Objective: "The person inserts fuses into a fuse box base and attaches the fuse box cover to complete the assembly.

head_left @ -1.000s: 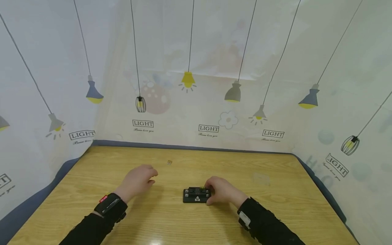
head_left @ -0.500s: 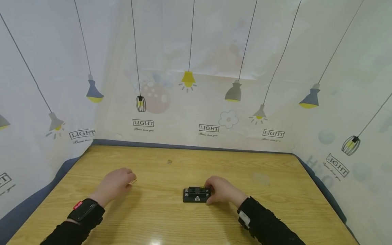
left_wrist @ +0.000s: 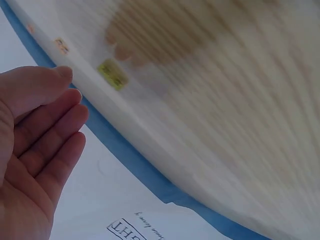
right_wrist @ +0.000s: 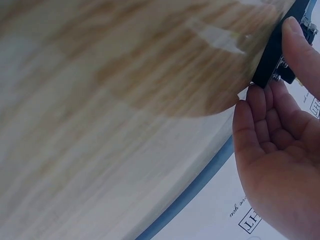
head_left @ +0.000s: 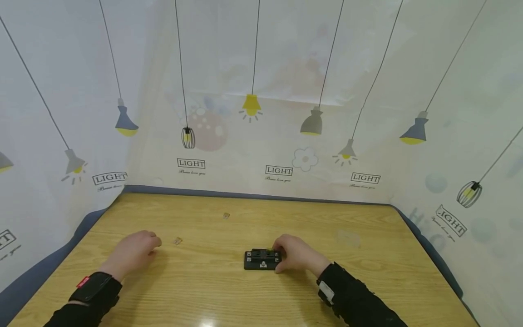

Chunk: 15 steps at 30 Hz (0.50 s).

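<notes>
My right hand (head_left: 300,254) pinches the right end of a small black block with metal screw terminals (head_left: 257,260), which lies flat on the wooden table. In the right wrist view, the thumb and curled fingers meet at the edge of its black base (right_wrist: 269,60). My left hand (head_left: 132,252) is over the left part of the table, fingers loosely bent and holding nothing. Just beyond its fingertips lies a small yellowish piece (head_left: 177,240). In the left wrist view this yellow piece (left_wrist: 113,74) shows dark marks, apart from the hand.
Another small piece (head_left: 226,216) lies farther back on the table (head_left: 229,295). A faint clear patch (head_left: 348,238) is on the right of the tabletop. Light sheets (head_left: 245,150) printed with lamps stand along the back and sides.
My left hand has moved left and toward me, letting go of the small yellowish piece, which now lies on the table. My right hand and the black block have stayed put.
</notes>
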Motion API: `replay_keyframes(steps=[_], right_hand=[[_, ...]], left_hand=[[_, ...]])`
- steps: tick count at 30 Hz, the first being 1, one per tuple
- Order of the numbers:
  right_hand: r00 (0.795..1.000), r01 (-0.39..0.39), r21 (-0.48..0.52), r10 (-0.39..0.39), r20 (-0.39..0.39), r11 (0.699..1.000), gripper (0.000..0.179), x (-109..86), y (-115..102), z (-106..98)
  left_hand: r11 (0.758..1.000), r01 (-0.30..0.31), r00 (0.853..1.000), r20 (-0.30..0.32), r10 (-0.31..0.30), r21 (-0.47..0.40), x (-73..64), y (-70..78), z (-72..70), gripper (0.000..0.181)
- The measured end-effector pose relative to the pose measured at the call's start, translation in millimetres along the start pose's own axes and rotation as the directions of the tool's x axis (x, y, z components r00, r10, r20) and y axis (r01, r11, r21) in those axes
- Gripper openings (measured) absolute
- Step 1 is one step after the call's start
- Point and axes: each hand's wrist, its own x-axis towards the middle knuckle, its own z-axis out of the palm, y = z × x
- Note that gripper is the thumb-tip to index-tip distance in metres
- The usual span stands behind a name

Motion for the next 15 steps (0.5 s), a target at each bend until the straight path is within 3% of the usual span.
replay_keyframes(steps=[15], right_hand=[[1.000, 0.003, -0.001, -0.003, 0.000, 1.000, 0.044, -0.6, 1, -1]], left_hand=[[0.996, 0.085, 0.995, 0.055, -0.085, 0.009, -12.5, -4.0, 2.8, 0.026]])
